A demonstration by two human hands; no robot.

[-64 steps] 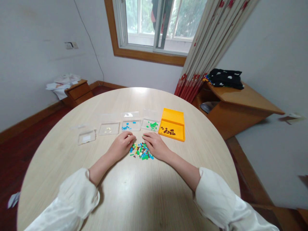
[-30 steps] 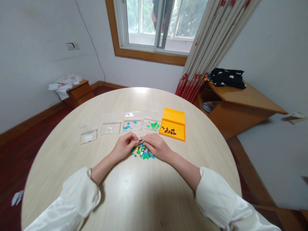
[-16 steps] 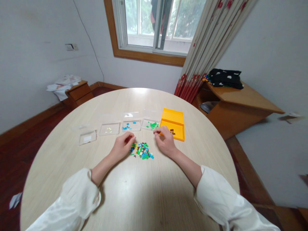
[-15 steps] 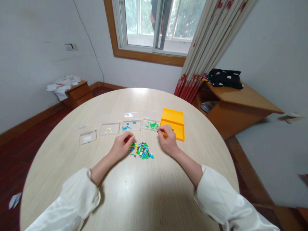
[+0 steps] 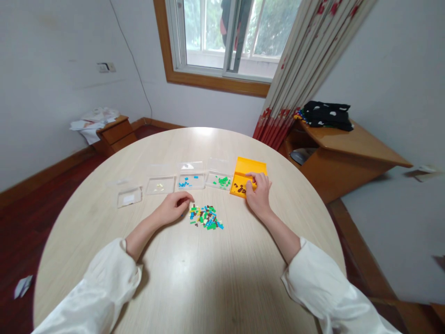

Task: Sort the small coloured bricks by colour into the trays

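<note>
A mixed pile of small toy building bricks (image 5: 206, 218) in green, blue, brown, yellow and cream lies mid-table. At its left edge my left hand (image 5: 172, 207) rests with fingers curled together; whatever they hold is hidden, though a speck of blue shows beneath. My right hand (image 5: 259, 191) is over the open yellow box (image 5: 239, 165), its thumb and index finger apart. Brown bricks (image 5: 239, 188) lie in that box, beside the fingertips.
Left of the yellow box stand open clear boxes: one with green bricks (image 5: 222, 181), one with blue bricks (image 5: 184, 183), one with cream bricks (image 5: 159, 186). A smaller clear box (image 5: 120, 203) is farther left. All are on the round table (image 5: 167, 287).
My right hand has moved right, from the yellow box's left edge to over its tray, and its fingers have spread. The brown bricks there now show. My left hand has shifted slightly left.
</note>
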